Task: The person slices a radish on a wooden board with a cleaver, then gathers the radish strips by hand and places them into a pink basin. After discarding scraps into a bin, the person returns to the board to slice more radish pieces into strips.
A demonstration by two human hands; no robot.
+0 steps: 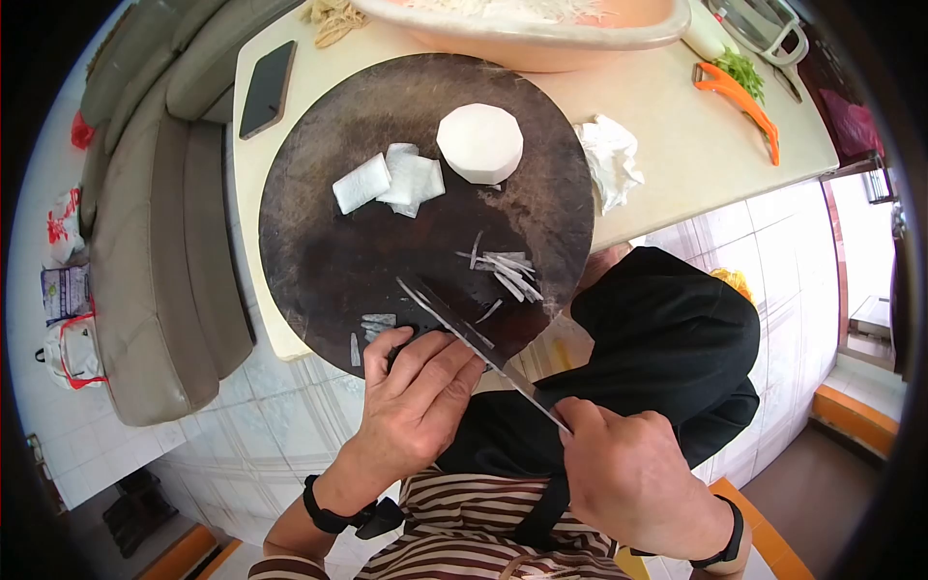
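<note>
At the near edge of a round dark chopping board [329,242], my left hand [420,391] is closed, fingertips bent down over thin radish slices [379,321]. Most of what lies under those fingers is hidden. My right hand [628,474] grips a knife [474,338] by its handle; the blade slants across the board right beside my left fingers. Just beyond the blade lies a small pile of cut radish strips [512,274]. Farther back are overlapping white radish slices [411,179] and a thick peeled chunk of white radish [479,143].
A large basin [541,37] with white shreds stands behind the board. A phone [268,89] lies at left. On the right are crumpled tissue [611,162], an orange peeler [739,101] and greens [742,73]. A grey sofa [159,251] stands left of the table.
</note>
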